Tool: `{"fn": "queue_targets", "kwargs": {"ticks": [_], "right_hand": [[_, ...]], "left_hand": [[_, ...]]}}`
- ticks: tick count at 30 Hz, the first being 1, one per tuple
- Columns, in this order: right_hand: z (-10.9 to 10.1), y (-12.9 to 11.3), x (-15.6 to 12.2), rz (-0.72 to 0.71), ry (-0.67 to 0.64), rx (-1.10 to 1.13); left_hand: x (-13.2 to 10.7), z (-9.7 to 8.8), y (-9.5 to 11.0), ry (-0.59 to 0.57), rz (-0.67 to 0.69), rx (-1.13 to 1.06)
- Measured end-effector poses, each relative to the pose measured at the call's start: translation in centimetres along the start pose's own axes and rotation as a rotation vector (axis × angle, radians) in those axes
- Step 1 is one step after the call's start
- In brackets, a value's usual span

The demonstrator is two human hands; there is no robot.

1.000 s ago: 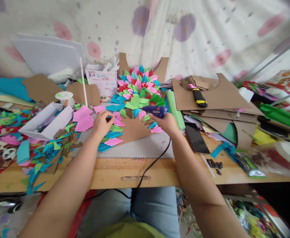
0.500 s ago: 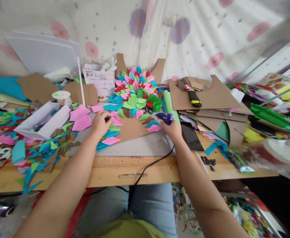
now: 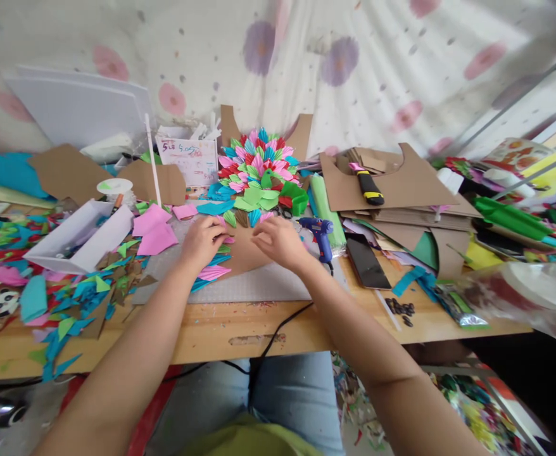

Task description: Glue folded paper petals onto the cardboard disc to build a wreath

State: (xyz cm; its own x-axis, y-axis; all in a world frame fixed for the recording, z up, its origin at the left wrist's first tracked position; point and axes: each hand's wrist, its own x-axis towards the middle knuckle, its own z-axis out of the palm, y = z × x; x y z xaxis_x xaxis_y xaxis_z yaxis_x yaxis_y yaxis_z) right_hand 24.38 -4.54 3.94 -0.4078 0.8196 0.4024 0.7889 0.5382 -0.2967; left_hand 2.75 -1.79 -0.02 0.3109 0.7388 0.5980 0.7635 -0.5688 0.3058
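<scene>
My left hand (image 3: 201,242) is over the left edge of a brown cardboard piece (image 3: 249,247), thumb and fingers pinched together; what they hold is hidden. Pleated paper leaves in pink (image 3: 214,272), blue and green lie along that edge, partly under the hand. My right hand (image 3: 280,242) hovers above the cardboard with fingers a little apart and nothing in them. To its right, a blue glue gun (image 3: 323,237) rests on the table, its cord running toward me. Behind both hands stands a bird shape covered in colourful paper leaves (image 3: 258,164).
At left, a white open box (image 3: 81,237) sits among paper scraps (image 3: 76,297). Pink paper (image 3: 154,229) lies beside it. On the right are a phone (image 3: 367,259), stacked cardboard (image 3: 401,221) with a yellow-black cutter (image 3: 370,187), and small black pieces (image 3: 400,308).
My right hand has let go of the glue gun, leaving it on the table, and moved left over the cardboard. My left hand has shifted slightly right.
</scene>
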Motion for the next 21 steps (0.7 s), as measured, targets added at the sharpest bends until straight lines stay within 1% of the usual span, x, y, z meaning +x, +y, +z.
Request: {"fn": "queue_targets", "kwargs": {"ticks": [3,6,11,16,21], "right_hand": [[2.1,-1.6,1.4,-0.064,-0.101,0.004],[3.3,-2.3,2.2,-0.033,-0.112,-0.037],[3.8,-2.2,2.9,-0.014,-0.112,-0.081],[4.1,-2.0,3.0,-0.018,-0.118,-0.092],[4.3,-2.1,2.9,-0.025,-0.122,-0.096]], "left_hand": [[-0.1,-0.1,0.2,-0.028,0.023,0.017],[0.0,-0.2,0.3,-0.058,0.038,0.015],[0.3,-0.4,0.6,-0.083,0.028,-0.005],[0.3,-0.4,0.6,-0.074,0.060,-0.002],[0.3,-0.4,0.3,-0.097,0.091,0.024]]}}
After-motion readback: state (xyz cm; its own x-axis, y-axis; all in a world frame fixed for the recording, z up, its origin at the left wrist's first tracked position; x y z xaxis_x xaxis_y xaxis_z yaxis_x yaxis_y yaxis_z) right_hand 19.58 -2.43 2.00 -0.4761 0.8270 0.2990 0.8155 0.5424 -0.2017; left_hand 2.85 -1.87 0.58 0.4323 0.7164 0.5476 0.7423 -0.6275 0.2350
